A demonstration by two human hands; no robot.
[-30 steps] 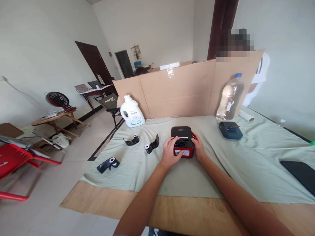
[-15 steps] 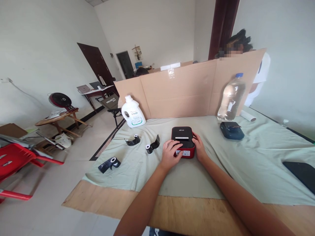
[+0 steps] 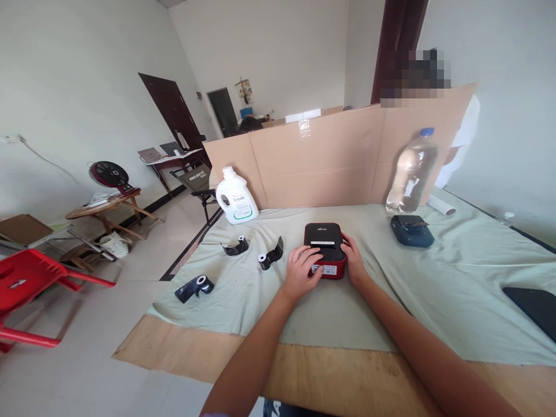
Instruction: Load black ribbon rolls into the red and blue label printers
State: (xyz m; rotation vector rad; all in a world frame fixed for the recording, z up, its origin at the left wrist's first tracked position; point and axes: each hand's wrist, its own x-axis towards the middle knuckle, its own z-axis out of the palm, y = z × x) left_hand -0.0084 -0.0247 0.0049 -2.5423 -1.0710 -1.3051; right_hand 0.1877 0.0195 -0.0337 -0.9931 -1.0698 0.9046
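Note:
A small black and red label printer (image 3: 325, 237) stands on the green cloth in the middle of the table, a white strip showing at its top slot and a white sticker on its front. My left hand (image 3: 302, 269) grips its front left corner, fingers over the top and thumb at the front. Against the printer's right side, my right hand (image 3: 354, 262) is curled, with its fingertips partly hidden behind the casing. Left of my left hand lies a roll of black film (image 3: 267, 259), partly unwound. Two similar rolls, one farther back (image 3: 237, 246) and one nearer (image 3: 197, 286), lie beyond it.
A cardboard sheet (image 3: 313, 168) stands along the back, with a white detergent jug (image 3: 238, 197) and a large water bottle (image 3: 410, 174) before it. At right are a dark blue device (image 3: 412, 230), a paper tube (image 3: 441, 204) and a black flat object (image 3: 532, 307). A person is behind the cardboard.
The whole view has shifted slightly. Both hands stay on the printer in nearly the same pose, and the objects on the cloth have not moved.

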